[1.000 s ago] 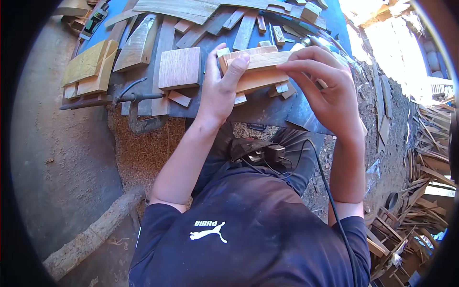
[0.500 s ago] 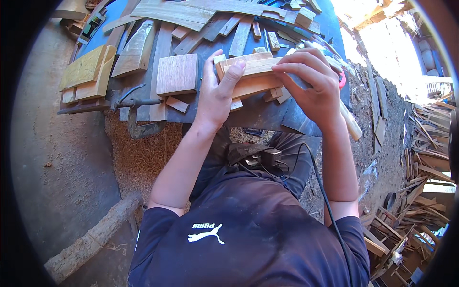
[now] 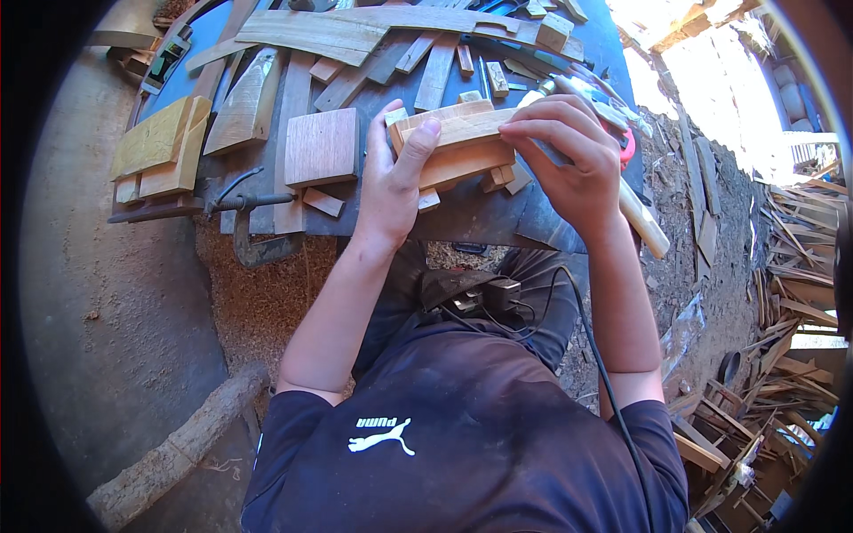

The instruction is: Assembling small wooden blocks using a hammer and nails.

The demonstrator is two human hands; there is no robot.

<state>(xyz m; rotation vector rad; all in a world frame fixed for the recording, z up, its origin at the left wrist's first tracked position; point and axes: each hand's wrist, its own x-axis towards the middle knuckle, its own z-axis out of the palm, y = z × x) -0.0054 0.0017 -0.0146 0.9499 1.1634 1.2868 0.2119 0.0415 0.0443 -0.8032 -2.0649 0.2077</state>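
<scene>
My left hand [image 3: 396, 182] is closed around the left end of a stack of light wooden pieces, its thumb pressed on top. The upper wooden block [image 3: 471, 130] lies lengthwise over a lower wooden block [image 3: 467, 163], both held above the front edge of the bench. At the far right end of the upper piece, my right hand [image 3: 573, 147] pinches with thumb and fingertips; its other fingers curl over and partly hide that end. Beside my left hand sits a squarish pinkish wood block [image 3: 322, 147], with a small wood offcut [image 3: 323, 202] below it.
A metal C-clamp [image 3: 253, 222] grips the bench's front edge at left, near stacked yellowish blocks [image 3: 153, 142]. Long curved boards [image 3: 311, 34] and several offcuts cover the blue bench top. A wooden handle [image 3: 647, 222] juts past the right edge. A cable [image 3: 591, 338] runs over my body.
The whole view has shifted slightly, so bench and hands sit a little further left. Both hands keep the same hold on the wooden pieces.
</scene>
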